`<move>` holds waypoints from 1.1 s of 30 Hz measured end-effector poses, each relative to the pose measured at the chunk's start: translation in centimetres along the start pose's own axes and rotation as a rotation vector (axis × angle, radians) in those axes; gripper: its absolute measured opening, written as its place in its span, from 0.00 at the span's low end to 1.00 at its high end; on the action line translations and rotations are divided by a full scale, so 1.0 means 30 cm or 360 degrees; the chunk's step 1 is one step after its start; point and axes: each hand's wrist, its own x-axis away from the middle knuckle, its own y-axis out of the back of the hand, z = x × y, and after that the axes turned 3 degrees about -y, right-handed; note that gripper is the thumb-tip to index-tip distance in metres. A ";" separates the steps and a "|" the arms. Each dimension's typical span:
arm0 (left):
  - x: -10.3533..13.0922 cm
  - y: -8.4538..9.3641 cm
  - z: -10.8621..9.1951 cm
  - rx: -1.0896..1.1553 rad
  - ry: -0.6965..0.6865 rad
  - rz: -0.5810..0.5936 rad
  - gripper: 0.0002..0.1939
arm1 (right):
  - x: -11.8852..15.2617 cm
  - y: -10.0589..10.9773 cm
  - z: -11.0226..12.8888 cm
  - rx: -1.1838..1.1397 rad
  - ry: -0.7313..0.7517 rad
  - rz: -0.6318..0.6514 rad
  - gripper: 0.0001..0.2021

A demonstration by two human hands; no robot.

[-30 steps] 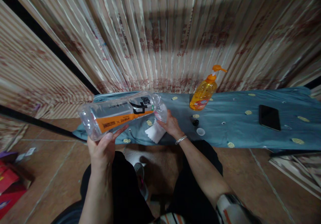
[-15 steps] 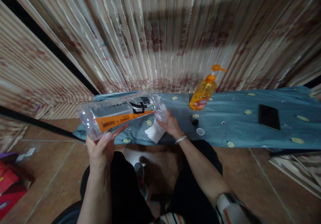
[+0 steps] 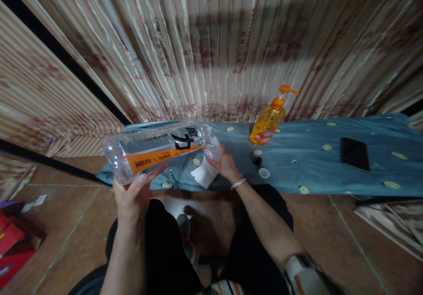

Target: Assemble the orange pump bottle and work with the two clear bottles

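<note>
A large clear plastic bottle (image 3: 158, 149) with an orange, grey and black label lies sideways in the air above the bench. My left hand (image 3: 134, 193) is closed around its lower left end from beneath. At the bottle's right end, my right hand (image 3: 225, 163) is closed on a white tissue (image 3: 205, 172), pressing it against the clear plastic. One corner of the tissue hangs down below the fingers. The right fingertips are partly hidden behind the tissue and bottle.
An orange pump bottle (image 3: 267, 123) stands right of my right hand. Near it lie a small black cap (image 3: 257, 160) and a white ring-like lid (image 3: 264, 173). Farther right, a black phone (image 3: 354, 154) rests on the blue cloth (image 3: 307, 154). Striped curtain (image 3: 211, 44) hangs behind.
</note>
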 end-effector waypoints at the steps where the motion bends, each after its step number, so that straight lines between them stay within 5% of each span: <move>1: 0.000 0.000 0.001 0.0013 -0.0014 -0.0012 0.22 | 0.000 -0.001 0.000 0.0002 0.0000 -0.0005 0.28; 22: -0.009 0.000 0.000 -0.0021 -0.0011 0.0012 0.21 | -0.005 -0.010 -0.005 -0.0009 0.0004 -0.0042 0.28; 33: -0.013 -0.008 -0.011 -0.0027 0.0018 0.0022 0.33 | -0.003 -0.005 -0.005 -0.0030 0.0024 -0.0011 0.27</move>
